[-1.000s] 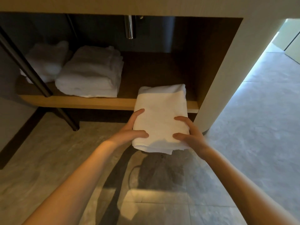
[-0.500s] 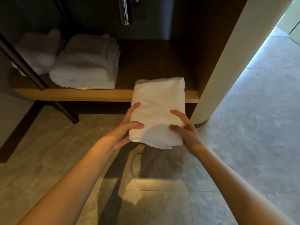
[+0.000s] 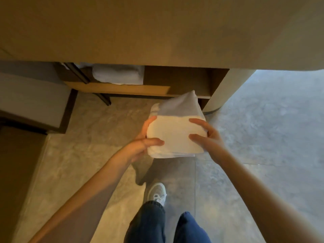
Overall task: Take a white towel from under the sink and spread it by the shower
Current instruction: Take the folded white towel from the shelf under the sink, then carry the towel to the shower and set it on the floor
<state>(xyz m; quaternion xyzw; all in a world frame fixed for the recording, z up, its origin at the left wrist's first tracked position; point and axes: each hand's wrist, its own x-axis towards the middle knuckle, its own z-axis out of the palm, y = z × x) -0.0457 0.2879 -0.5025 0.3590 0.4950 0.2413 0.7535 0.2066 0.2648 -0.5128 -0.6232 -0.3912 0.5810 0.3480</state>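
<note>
**Carrying the folded towel clear of the vanity shelf**

Lifting away from the cabinet, the white towel [image 3: 175, 132] now hangs in mid-air in front of the wooden shelf [image 3: 122, 89] and above the tiled floor [image 3: 78, 155]; a second ago its far end still rested on that shelf's edge. It stays folded into a thick pad, its far part in shade. The left hand [image 3: 140, 146] is clamped on the towel's left side, thumb on top, and the right hand [image 3: 208, 137] is clamped on its right side, fingers curled over the upper face. The view has also risen, so the person seems to have stood up: the fetching step looks done, and what remains is carrying the towel to the shower, which is not in view, and unfolding it there.

Counted: one towel in hand; one stack of white towels [image 3: 119, 74] left on the shelf, behind and to the left of the held towel, with perhaps more beside it, partly hidden; two hands; one white shoe [image 3: 157, 192] below the towel.
</note>
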